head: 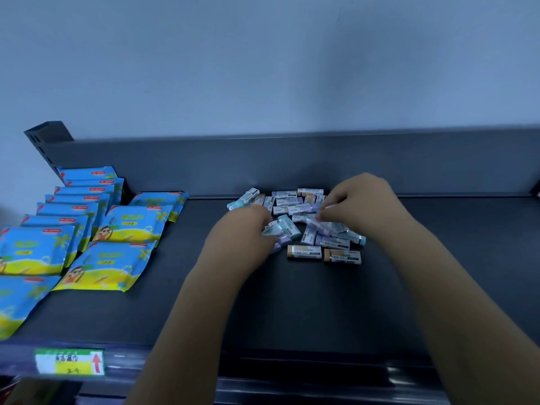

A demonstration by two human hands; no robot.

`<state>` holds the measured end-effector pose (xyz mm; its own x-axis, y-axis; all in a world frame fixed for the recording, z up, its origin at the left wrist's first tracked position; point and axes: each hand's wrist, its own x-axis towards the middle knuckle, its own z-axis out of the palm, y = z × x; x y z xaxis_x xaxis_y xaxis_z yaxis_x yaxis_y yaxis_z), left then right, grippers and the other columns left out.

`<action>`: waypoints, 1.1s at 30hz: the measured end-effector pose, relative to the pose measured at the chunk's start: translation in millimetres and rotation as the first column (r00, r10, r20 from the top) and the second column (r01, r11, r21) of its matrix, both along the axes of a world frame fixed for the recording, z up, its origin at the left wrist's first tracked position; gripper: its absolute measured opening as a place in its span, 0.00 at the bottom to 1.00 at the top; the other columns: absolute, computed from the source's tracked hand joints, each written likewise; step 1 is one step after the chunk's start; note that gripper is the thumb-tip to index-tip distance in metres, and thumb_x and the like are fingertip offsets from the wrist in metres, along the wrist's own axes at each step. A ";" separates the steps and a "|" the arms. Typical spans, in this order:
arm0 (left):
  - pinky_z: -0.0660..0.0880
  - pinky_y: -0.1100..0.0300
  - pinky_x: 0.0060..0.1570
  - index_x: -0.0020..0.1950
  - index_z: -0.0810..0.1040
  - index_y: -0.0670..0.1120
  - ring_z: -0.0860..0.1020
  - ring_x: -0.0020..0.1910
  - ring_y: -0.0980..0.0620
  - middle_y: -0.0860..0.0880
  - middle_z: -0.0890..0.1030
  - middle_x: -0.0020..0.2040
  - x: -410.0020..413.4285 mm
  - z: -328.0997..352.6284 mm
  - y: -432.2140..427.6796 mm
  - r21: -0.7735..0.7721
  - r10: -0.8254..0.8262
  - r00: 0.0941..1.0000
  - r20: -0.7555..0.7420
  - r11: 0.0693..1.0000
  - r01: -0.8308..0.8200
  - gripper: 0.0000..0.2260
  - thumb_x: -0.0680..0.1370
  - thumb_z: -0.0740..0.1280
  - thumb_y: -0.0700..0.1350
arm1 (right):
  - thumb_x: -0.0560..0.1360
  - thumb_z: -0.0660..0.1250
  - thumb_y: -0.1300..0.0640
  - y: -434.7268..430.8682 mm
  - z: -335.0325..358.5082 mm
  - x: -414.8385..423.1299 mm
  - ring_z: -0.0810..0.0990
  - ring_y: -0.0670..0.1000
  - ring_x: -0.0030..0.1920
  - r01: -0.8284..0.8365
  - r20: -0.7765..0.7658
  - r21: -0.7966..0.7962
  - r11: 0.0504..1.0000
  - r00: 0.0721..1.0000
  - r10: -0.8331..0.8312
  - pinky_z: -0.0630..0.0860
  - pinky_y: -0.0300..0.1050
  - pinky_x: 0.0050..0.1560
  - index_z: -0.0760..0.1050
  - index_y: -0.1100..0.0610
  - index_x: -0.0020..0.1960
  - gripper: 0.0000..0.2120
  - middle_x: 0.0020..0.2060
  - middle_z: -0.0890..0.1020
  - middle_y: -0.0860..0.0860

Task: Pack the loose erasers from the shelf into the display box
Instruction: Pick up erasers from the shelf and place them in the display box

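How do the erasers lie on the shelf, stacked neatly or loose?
Loose: the erasers lie flat in a jumbled heap on the shelf, pointing different ways.

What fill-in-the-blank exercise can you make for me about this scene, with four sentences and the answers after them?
1. The loose erasers lie in a pile on the dark ___.
2. The blue and yellow packets lie to the ___ of that pile.
3. The price label on the front edge bears a red ___.
4. The left hand and the right hand both reach into the pile of ___.

Missing words: shelf; left; arrow; erasers.
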<state>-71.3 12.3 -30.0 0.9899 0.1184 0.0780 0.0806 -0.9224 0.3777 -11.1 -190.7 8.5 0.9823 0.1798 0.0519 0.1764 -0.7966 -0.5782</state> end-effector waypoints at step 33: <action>0.71 0.66 0.43 0.63 0.80 0.58 0.77 0.41 0.57 0.55 0.79 0.44 22.0 24.1 -237.9 -0.356 -0.174 0.924 0.340 0.886 0.298 0.20 0.74 0.74 0.41 | 0.69 0.80 0.63 -238.2 -3.1 -21.0 0.88 0.56 0.42 0.247 -0.231 0.673 0.697 0.966 -0.120 0.85 0.52 0.51 0.83 0.60 0.48 0.10 0.36 0.87 0.56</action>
